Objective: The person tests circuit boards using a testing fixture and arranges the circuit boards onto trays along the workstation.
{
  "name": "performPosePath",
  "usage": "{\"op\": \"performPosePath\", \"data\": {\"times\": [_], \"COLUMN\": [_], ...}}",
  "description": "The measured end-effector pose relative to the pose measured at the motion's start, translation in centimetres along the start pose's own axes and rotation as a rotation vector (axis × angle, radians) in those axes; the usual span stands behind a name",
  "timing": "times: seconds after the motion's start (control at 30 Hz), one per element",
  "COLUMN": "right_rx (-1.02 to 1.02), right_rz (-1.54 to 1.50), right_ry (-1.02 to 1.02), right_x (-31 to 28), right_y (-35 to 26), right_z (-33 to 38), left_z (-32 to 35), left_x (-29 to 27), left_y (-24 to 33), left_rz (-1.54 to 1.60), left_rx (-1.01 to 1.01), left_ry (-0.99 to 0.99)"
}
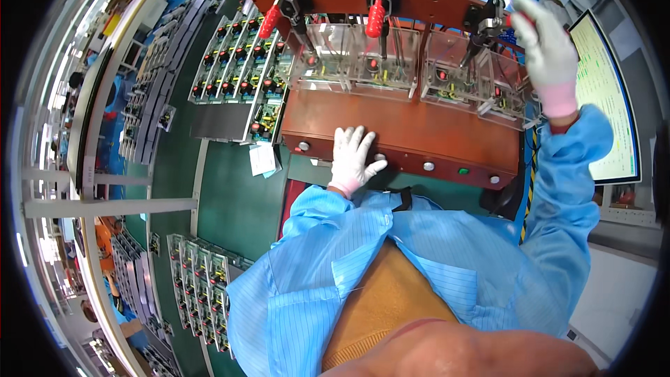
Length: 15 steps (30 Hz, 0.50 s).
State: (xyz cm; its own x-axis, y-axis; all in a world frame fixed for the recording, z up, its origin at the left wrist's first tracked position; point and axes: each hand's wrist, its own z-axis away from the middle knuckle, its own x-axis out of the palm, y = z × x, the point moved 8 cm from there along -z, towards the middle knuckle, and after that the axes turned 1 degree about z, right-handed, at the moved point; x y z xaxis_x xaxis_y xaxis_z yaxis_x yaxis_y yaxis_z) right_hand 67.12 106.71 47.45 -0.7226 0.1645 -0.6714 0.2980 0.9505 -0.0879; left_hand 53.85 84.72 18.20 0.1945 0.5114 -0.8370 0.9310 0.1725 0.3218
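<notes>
A brown test fixture (pixel 419 126) with clear plastic covers (pixel 356 59) and red-handled toggle clamps (pixel 375 17) stands in front of me. My left hand (pixel 354 157), in a white glove, lies flat with fingers spread on the fixture's front edge, near a round button (pixel 303 146). My right hand (pixel 548 45), also gloved, is raised at the fixture's right end and closed around the red handle of the rightmost clamp (pixel 499 21). Blue sleeves cover both forearms.
Trays of green circuit boards with red and black parts (pixel 241 63) lie left of the fixture, and more boards (pixel 199 286) sit at lower left on the green bench (pixel 237 209). A monitor (pixel 607 98) stands at the right. A small paper slip (pixel 264 159) rests by the fixture.
</notes>
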Motion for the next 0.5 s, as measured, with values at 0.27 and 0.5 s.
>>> {"op": "performPosePath", "data": {"times": [0.27, 0.5], "right_rx": [0.254, 0.381], "right_rz": [-0.023, -0.178], "right_ry": [0.024, -0.123], "right_x": [3.3, 6.8], "right_y": [8.7, 9.9], "right_z": [-10.0, -7.8], "left_z": [-6.2, -12.0], "left_x": [1.1, 5.9], "left_y": [8.8, 10.0], "left_rz": [0.215, 0.104], "left_rx": [0.336, 0.255], "left_ry": [-0.008, 0.043]}}
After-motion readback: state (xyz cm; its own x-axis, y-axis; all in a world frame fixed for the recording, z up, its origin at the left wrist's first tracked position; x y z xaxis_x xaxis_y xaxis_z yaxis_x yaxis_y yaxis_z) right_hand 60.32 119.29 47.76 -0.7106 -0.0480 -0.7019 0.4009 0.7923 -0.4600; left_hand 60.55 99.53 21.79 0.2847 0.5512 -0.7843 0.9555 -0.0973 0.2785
